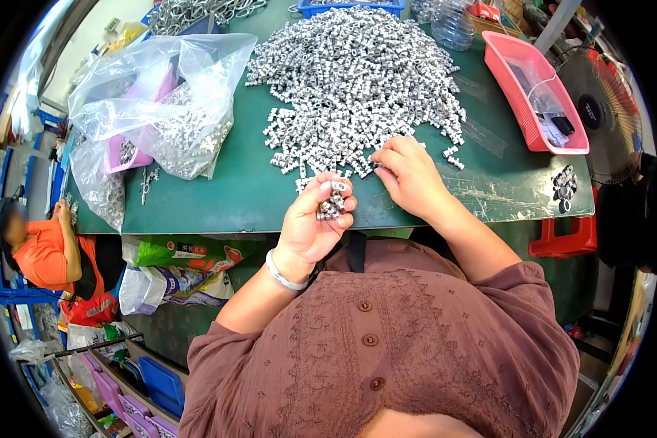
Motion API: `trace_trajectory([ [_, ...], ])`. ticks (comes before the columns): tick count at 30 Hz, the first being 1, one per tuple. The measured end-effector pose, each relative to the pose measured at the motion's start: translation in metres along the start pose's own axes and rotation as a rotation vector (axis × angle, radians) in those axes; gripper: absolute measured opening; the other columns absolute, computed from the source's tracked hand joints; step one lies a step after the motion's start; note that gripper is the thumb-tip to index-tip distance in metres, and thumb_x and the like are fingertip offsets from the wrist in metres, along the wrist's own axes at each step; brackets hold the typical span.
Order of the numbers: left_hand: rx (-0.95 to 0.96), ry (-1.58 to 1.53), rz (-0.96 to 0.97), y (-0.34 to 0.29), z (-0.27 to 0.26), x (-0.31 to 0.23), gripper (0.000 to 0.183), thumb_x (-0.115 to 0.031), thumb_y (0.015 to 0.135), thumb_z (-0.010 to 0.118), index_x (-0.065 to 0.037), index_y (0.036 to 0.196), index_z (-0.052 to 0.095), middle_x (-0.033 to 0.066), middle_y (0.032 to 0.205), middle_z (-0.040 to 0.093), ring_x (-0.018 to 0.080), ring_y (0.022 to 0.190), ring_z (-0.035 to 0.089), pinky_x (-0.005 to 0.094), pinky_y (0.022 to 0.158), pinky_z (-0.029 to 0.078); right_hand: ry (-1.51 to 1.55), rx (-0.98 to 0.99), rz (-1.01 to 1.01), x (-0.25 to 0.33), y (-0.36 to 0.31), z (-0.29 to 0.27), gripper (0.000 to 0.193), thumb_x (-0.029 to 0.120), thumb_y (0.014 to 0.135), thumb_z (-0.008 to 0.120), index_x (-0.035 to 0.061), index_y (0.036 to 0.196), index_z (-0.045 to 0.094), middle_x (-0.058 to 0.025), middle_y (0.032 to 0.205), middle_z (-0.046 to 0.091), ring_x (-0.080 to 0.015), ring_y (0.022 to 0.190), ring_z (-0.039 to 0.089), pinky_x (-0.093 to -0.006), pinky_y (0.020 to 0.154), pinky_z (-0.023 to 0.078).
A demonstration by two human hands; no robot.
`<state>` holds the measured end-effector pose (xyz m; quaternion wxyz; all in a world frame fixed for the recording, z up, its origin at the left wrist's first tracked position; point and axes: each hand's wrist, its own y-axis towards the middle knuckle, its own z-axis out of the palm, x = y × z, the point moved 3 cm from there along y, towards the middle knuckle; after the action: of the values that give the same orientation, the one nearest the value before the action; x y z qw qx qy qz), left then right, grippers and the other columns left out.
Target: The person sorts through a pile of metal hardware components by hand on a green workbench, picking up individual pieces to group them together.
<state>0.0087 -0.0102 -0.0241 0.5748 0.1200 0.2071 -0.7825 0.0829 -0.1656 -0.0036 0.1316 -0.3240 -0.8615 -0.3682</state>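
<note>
A big heap of small silvery ring-shaped metal parts [358, 73] spreads over the green table [263, 204]. My left hand [315, 219], palm up at the table's front edge, is curled round several of these metal parts [332, 204]. Over the near edge of the heap, my right hand [409, 175] points its bent fingers down at the loose parts. Its fingertips are close together, and whatever they pinch is too small to make out.
Left of the heap lies a clear plastic bag [197, 131] of metal parts with a purple scoop [135, 150]. A pink basket [522, 95] and a fan [598, 109] stand at the right, above a red stool [566, 237]. Another person [47, 252] sits at far left.
</note>
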Motion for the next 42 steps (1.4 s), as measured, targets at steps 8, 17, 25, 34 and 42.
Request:
trace_trajectory([
  [8, -0.026, -0.133, -0.038, -0.001, -0.004, 0.004, 0.010, -0.016, 0.084, 0.050, -0.007, 0.087, 0.053, 0.0085, 0.086, 0.051, 0.0193, 0.078, 0.049, 0.0235, 0.054, 0.044, -0.154, 0.127, 0.018, 0.007, 0.002, 0.006, 0.011, 0.009, 0.068, 0.062, 0.0073, 0.079, 0.060, -0.0072, 0.081, 0.048, -0.0248, 0.083, 0.047, -0.0350, 0.074, 0.038],
  [17, -0.140, -0.050, -0.110, 0.000, -0.007, 0.005, 0.008, -0.012, 0.085, 0.052, -0.009, 0.092, 0.052, 0.0065, 0.084, 0.050, 0.0125, 0.063, 0.045, 0.0157, 0.040, 0.033, -0.082, 0.054, -0.051, 0.001, -0.006, 0.006, 0.010, 0.003, 0.070, 0.056, 0.0033, 0.080, 0.056, -0.0087, 0.080, 0.052, -0.0274, 0.079, 0.050, -0.0364, 0.071, 0.040],
  [25, -0.185, 0.272, -0.045, -0.001, 0.009, 0.010, 0.014, -0.018, 0.087, 0.053, -0.008, 0.096, 0.053, 0.0030, 0.076, 0.050, 0.0081, 0.056, 0.042, 0.0134, 0.040, 0.029, 0.299, -0.083, -0.179, 0.028, -0.004, -0.009, 0.021, -0.005, 0.068, 0.060, 0.0026, 0.086, 0.053, -0.0104, 0.083, 0.057, -0.0283, 0.075, 0.055, -0.0346, 0.065, 0.044],
  [34, -0.163, 0.268, 0.016, -0.001, 0.008, 0.010, 0.017, -0.015, 0.087, 0.052, -0.008, 0.102, 0.054, 0.0023, 0.077, 0.050, 0.0083, 0.057, 0.042, 0.0144, 0.042, 0.030, 0.348, -0.114, -0.149, 0.031, -0.005, -0.014, 0.028, -0.006, 0.065, 0.063, 0.0022, 0.090, 0.053, -0.0103, 0.083, 0.056, -0.0282, 0.076, 0.055, -0.0344, 0.066, 0.045],
  [42, -0.084, 0.191, -0.031, -0.001, 0.008, 0.009, 0.017, -0.016, 0.088, 0.049, -0.007, 0.102, 0.054, 0.0035, 0.079, 0.049, 0.0081, 0.058, 0.041, 0.0150, 0.042, 0.030, -0.012, -0.095, 0.010, -0.003, -0.007, -0.016, 0.025, -0.003, 0.066, 0.061, 0.0027, 0.089, 0.056, -0.0108, 0.084, 0.054, -0.0298, 0.081, 0.052, -0.0368, 0.071, 0.042],
])
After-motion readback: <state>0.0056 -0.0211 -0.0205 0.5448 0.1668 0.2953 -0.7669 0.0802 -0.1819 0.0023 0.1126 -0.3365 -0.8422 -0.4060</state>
